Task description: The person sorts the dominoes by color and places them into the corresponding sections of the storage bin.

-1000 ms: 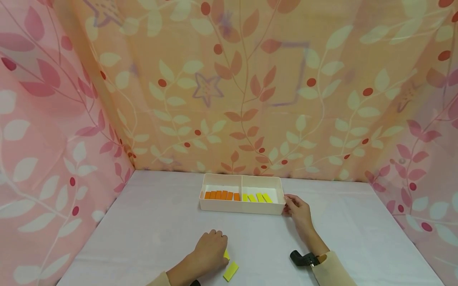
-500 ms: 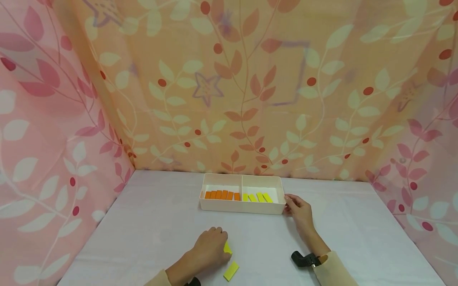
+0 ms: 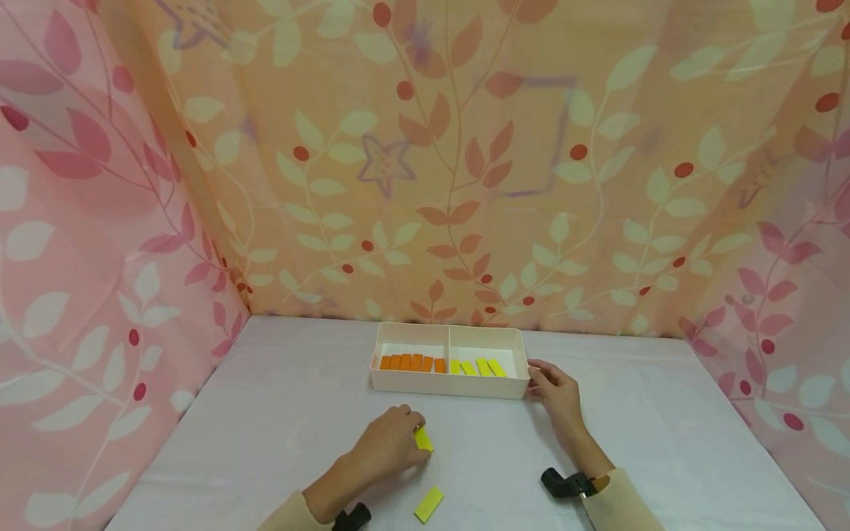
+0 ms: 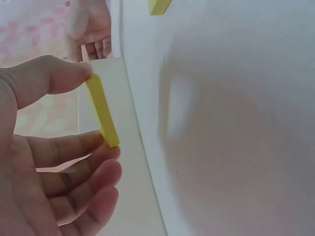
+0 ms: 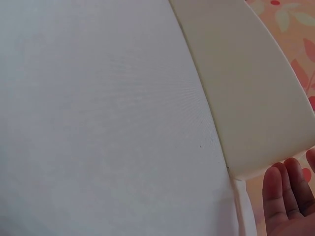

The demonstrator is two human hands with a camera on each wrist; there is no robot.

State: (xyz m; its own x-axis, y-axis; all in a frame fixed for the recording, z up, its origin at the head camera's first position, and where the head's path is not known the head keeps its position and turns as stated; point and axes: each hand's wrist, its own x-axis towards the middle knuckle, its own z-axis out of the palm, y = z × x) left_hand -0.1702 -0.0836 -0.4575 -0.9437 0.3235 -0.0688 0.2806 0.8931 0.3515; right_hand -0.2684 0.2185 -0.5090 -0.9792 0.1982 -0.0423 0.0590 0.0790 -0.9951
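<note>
My left hand pinches a flat yellow block between thumb and fingertips, raised above the table in front of the box. In the left wrist view the block spans from the thumb tip to the fingers. My right hand touches the right end of a cream two-compartment box; its fingers look fairly straight in the right wrist view. Several orange blocks stand in the left compartment, several yellow blocks in the right one. Another yellow block lies on the table nearer me.
A white cloth covers the table. Behind the box hangs a patterned orange curtain, with pink floral curtains at both sides. A black wrist device sits at my right cuff, another at my left.
My left hand has lifted the yellow block and moved it forward, away from the block on the table. My right hand stays at the box's end.
</note>
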